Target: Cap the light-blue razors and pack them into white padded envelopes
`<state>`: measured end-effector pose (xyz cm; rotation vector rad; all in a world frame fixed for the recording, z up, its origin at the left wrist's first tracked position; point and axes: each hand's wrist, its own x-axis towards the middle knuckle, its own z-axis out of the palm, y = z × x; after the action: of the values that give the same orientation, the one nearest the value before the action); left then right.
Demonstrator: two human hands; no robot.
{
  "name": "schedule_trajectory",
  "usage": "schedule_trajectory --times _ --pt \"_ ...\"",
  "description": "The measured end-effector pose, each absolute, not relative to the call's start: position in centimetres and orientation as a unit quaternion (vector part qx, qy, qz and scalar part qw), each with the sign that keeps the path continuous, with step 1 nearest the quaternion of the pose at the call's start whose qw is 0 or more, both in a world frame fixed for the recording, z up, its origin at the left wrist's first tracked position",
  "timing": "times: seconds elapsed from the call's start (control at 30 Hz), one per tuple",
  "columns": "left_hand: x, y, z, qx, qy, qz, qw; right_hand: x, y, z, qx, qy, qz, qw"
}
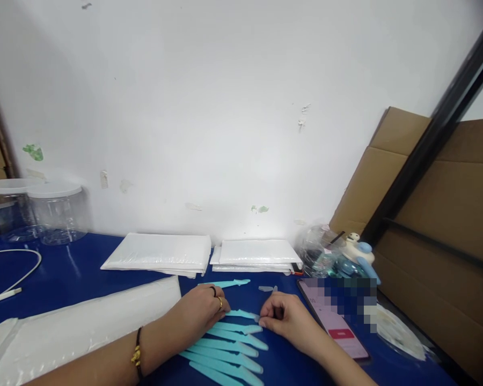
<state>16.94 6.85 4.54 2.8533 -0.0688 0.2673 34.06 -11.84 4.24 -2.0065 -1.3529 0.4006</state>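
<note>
My left hand [203,306] rests on the blue table [72,273], fingers curled over the near ends of several light blue plastic sticks [229,348] laid side by side. It wears two rings and a dark bracelet with a gold charm. My right hand [284,316] is curled in a pinch at the tip of the topmost stick [241,314]. Another light blue stick [227,282] lies alone just beyond my left hand. A small clear cap [268,289] lies beyond my right hand.
Two stacks of white plastic bags [161,253] [255,254] lie by the wall, and a long white bag [80,327] lies at left. Clear jars [56,212] stand far left with a white cable [14,279]. A phone [334,324], a small toy figure [358,252] and cardboard [446,214] are at right.
</note>
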Motion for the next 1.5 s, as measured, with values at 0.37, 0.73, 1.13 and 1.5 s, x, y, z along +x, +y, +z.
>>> schedule_trajectory --times 0.37,0.73,1.13,1.5 --pt "16.9 6.5 4.7 0.979 -0.010 0.103 0.174 33.5 -11.0 3.8 -0.751 -0.563 0.100 0.332" --pt "17.7 8.8 4.0 0.988 0.098 0.108 0.054 37.3 -11.8 4.1 -0.808 -0.550 -0.095 0.191" --pt "17.2 8.1 4.4 0.986 0.082 0.144 -0.025 35.2 -11.4 4.9 -0.810 -0.526 0.042 0.255" --pt "17.1 7.6 5.0 0.992 0.062 0.110 0.007 34.4 -11.1 5.0 -0.795 -0.552 0.002 0.251"
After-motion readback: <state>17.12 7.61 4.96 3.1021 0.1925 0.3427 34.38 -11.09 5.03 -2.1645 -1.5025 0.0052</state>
